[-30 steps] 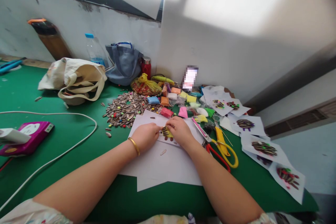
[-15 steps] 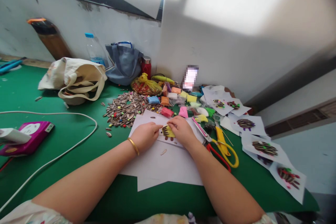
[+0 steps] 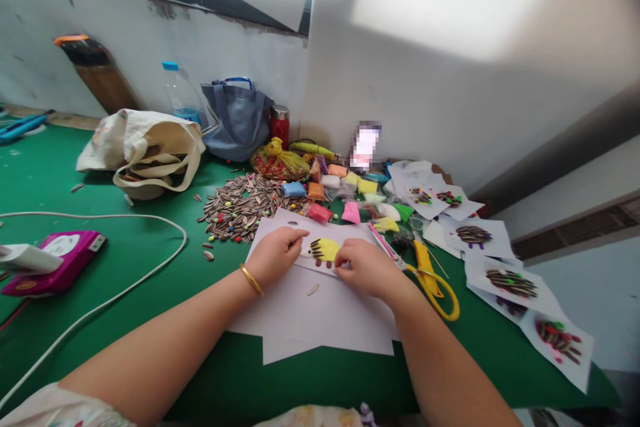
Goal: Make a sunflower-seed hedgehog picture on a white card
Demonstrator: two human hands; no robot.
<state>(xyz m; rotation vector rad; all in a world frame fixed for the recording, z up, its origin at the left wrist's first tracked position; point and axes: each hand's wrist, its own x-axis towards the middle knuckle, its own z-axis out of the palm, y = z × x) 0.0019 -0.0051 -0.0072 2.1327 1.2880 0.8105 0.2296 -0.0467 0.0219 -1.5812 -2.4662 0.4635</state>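
L hand lay on the upper sheet, index finger stuck out twd ctr, other fingers curled; couldn't tell if anything was pinched. Gold bangle on that wrist. R hand was bent inward, fingertips bunched at R edge of the yellow figure; couldn't tell if they were closed on anything. Figure lay flat on the paper btwn both hands, w/ dark seeds on its L part & brown feet below. One pale seed sat closer to the person on the lower sheet.

Just beyond: seed pile to L, mixed w/ small coloured balls; clay packets (red, pink, blue, orange etc.) behind the paper. To R: scissors, part hidden, & yellow cutter. Further R, a row of sheets w/ seed-covered figures.

At back: blurred-out phone, yellow bag, red flask, blue bag, water bottle. Far L: cream tote, purple box, white cable, all on green table.
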